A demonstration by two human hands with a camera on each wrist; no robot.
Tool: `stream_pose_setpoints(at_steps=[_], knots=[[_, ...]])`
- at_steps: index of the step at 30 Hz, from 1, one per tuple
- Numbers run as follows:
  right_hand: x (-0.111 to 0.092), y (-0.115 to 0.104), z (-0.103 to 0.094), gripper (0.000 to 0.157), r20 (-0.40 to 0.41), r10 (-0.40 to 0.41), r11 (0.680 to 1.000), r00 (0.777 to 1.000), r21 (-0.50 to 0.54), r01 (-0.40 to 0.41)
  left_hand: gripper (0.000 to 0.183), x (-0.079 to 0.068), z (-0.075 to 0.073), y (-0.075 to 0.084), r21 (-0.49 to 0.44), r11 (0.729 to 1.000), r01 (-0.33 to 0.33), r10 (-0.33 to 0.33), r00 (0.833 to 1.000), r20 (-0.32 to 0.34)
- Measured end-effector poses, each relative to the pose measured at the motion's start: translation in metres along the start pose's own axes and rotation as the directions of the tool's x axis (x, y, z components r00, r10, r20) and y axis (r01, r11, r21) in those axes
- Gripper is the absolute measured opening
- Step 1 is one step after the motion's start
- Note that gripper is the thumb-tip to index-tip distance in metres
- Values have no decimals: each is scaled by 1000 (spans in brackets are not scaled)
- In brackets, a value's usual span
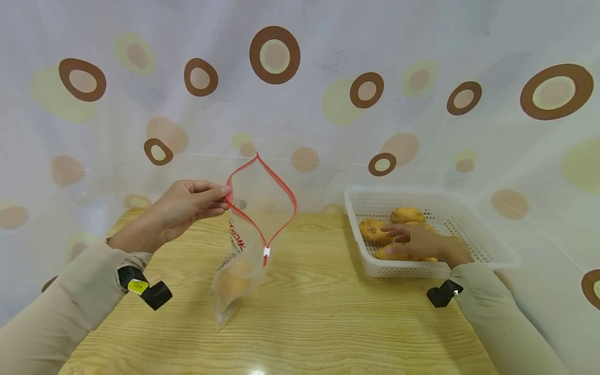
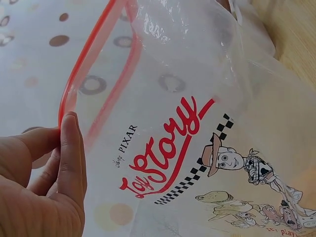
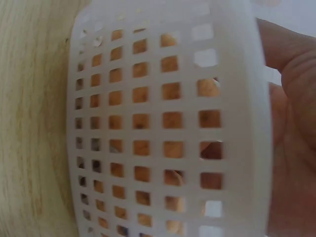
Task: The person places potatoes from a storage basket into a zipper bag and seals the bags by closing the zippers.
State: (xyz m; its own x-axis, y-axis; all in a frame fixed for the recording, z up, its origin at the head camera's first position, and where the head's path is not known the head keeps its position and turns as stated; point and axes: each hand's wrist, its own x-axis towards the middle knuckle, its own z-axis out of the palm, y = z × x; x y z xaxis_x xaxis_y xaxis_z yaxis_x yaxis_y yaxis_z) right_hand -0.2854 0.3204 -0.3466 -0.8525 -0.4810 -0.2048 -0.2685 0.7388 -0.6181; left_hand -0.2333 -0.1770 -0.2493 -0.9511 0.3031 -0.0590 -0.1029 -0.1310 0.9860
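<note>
My left hand (image 1: 187, 205) pinches the red rim of a clear zip bag (image 2: 168, 74) between thumb and fingers. The bag's mouth gapes in a diamond shape, and a white slider (image 1: 266, 251) sits at its near corner. Low inside the bag, a yellowish potato (image 1: 233, 284) shows through the film. Toy Story print covers the side seen in the left wrist view. Over on the right, my right hand (image 1: 414, 242) reaches into a white plastic basket (image 1: 353, 224), fingers spread over several potatoes (image 1: 408, 214). The basket wall hides most of this hand in the right wrist view.
A wooden table (image 1: 300, 323) carries the basket at its right side. Behind it hangs a pale sheet (image 1: 300, 114) with brown and yellow circles. The basket's perforated wall (image 3: 168, 118) stands between the right wrist camera and the potatoes.
</note>
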Motion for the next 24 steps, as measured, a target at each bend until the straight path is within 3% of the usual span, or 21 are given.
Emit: stream_pose_setpoints(at_steps=[8, 19, 24], knots=[[-3, 9, 7, 58, 14, -95, 991, 995, -94, 96, 9, -1, -1, -2, -29, 1000, 10, -10, 1000, 5], [2, 11, 7, 60, 12, 34, 986, 999, -164, -31, 9, 1, 2, -6, -14, 1000, 8, -8, 1000, 6], [4, 12, 8, 59, -3, 50, 989, 999, -137, -50, 9, 2, 4, -8, -11, 1000, 4, -3, 1000, 7]])
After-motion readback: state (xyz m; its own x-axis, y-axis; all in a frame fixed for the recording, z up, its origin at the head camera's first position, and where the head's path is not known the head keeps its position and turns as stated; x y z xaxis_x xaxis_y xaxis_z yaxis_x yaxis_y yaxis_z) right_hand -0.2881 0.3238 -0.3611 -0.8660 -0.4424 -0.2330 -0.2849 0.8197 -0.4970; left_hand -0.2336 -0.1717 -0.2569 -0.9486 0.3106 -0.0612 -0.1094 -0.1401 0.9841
